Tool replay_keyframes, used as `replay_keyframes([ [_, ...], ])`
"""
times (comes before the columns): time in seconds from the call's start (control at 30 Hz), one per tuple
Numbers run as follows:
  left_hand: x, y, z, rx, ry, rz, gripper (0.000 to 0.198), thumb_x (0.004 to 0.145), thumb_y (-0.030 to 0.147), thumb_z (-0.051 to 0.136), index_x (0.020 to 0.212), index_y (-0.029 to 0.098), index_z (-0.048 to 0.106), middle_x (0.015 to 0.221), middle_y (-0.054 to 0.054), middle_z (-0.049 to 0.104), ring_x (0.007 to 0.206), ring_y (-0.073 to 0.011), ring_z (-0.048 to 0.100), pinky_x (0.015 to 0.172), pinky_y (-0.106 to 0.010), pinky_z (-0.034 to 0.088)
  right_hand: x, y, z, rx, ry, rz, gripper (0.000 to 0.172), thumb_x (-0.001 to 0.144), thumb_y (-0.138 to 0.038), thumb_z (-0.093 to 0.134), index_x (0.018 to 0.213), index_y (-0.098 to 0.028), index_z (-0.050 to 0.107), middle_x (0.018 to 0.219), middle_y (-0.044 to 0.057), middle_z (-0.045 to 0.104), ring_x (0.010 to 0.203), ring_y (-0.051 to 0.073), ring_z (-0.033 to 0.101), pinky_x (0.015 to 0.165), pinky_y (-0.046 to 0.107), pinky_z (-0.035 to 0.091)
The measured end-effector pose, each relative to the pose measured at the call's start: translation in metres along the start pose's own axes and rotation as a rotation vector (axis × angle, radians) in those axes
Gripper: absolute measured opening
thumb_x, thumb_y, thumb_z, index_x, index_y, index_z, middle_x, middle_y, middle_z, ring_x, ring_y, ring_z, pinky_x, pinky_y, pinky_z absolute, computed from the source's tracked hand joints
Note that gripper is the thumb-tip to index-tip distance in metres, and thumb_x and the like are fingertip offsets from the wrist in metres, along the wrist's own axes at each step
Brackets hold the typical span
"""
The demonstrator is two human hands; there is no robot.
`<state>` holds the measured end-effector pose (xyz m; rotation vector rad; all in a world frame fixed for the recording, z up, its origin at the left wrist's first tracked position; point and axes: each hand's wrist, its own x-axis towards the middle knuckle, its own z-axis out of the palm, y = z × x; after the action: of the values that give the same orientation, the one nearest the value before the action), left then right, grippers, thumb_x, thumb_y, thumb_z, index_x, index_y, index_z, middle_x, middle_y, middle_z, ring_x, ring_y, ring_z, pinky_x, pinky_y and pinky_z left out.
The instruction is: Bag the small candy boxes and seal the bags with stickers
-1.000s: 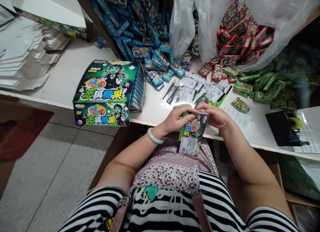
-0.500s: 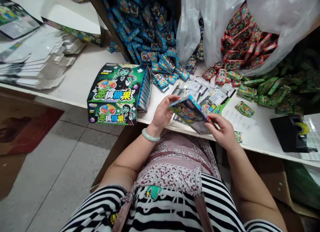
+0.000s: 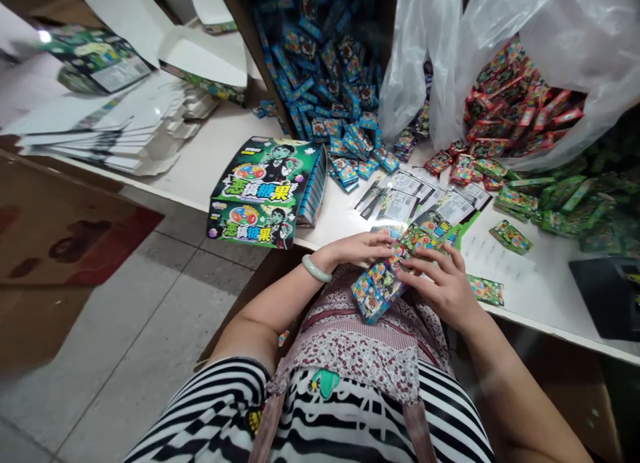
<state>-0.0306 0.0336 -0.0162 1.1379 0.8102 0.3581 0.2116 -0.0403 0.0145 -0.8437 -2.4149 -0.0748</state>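
A row of small candy boxes (image 3: 376, 290), blue, purple, red and green, lies face up between my hands, its near end jutting past the table's front edge over the apron. My left hand (image 3: 364, 248), with a pale bangle at the wrist, grips the row's left side, fingers long against the red box. Across the right side, my right hand (image 3: 443, 280) holds the row with slightly spread, bent fingers; its thumb is hidden. Printed cards (image 3: 400, 200) lie fanned just behind. A green display box (image 3: 260, 190) filled with blue packs stands to the left.
Blue boxes (image 3: 320, 83) fill a carton at the back; red ones (image 3: 525, 110) sit in a plastic bag. Green boxes (image 3: 575, 193) are heaped at right, near a black tape dispenser (image 3: 607, 296). Flattened white cartons (image 3: 115, 136) are stacked at left.
The card-backed piece held up and tilted between my hands has been turned over and lowered, so the candy boxes now face up. The view has shifted left.
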Motion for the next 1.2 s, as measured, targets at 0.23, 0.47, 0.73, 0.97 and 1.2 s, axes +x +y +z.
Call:
replay_keyframes([
  [0.23, -0.021, -0.019, -0.022, -0.407, 0.298, 0.148, 0.055, 0.06, 0.043, 0.094, 0.101, 0.014, 0.072, 0.097, -0.006, 0.073, 0.082, -0.0137, 0.067, 0.082, -0.027, 0.05, -0.002, 0.012, 0.021, 0.124, 0.108, 0.132, 0.036, 0.09, -0.012, 0.067, 0.124, -0.023, 0.063, 0.132, 0.016, 0.065, 0.13, 0.032, 0.055, 0.104, 0.053, 0.048],
  [0.47, -0.074, -0.051, -0.03, -0.363, 0.724, 0.275, 0.056, 0.064, 0.048, 0.089, 0.109, 0.018, 0.072, 0.103, -0.005, 0.076, 0.093, -0.0192, 0.07, 0.091, -0.032, 0.053, -0.017, 0.025, 0.04, 0.288, 0.0, 0.132, 0.024, 0.095, -0.012, 0.056, 0.115, -0.023, 0.066, 0.117, 0.012, 0.07, 0.108, 0.026, 0.067, 0.088, 0.044, 0.058],
  [0.73, -0.122, -0.047, -0.064, 0.116, 1.228, 0.305, 0.054, 0.064, 0.057, 0.084, 0.1, 0.018, 0.073, 0.111, -0.009, 0.076, 0.114, -0.0301, 0.067, 0.107, -0.046, 0.05, -0.02, 0.043, 0.053, 0.394, 0.15, 0.308, 0.019, 0.094, -0.017, 0.059, 0.106, -0.025, 0.071, 0.109, 0.008, 0.074, 0.101, 0.023, 0.072, 0.086, 0.041, 0.059],
  [0.97, -0.18, 0.029, -0.112, 0.552, 1.061, 0.424, 0.053, 0.073, 0.057, 0.078, 0.105, 0.016, 0.071, 0.097, -0.009, 0.077, 0.089, -0.0228, 0.071, 0.082, -0.033, 0.058, -0.017, 0.039, 0.067, 0.441, 0.13, 0.311, 0.017, 0.095, -0.019, 0.059, 0.104, -0.024, 0.072, 0.107, 0.008, 0.075, 0.097, 0.021, 0.073, 0.085, 0.038, 0.061],
  [1.2, -0.185, 0.08, -0.16, 1.214, 1.195, 0.549, 0.039, 0.09, 0.044, 0.059, 0.117, 0.018, 0.07, 0.111, -0.009, 0.074, 0.101, -0.0224, 0.068, 0.095, -0.035, 0.053, 0.011, 0.033, 0.066, 0.508, 0.076, 0.253, 0.018, 0.095, -0.02, 0.058, 0.104, -0.027, 0.071, 0.101, 0.006, 0.077, 0.095, 0.022, 0.075, 0.083, 0.037, 0.062],
])
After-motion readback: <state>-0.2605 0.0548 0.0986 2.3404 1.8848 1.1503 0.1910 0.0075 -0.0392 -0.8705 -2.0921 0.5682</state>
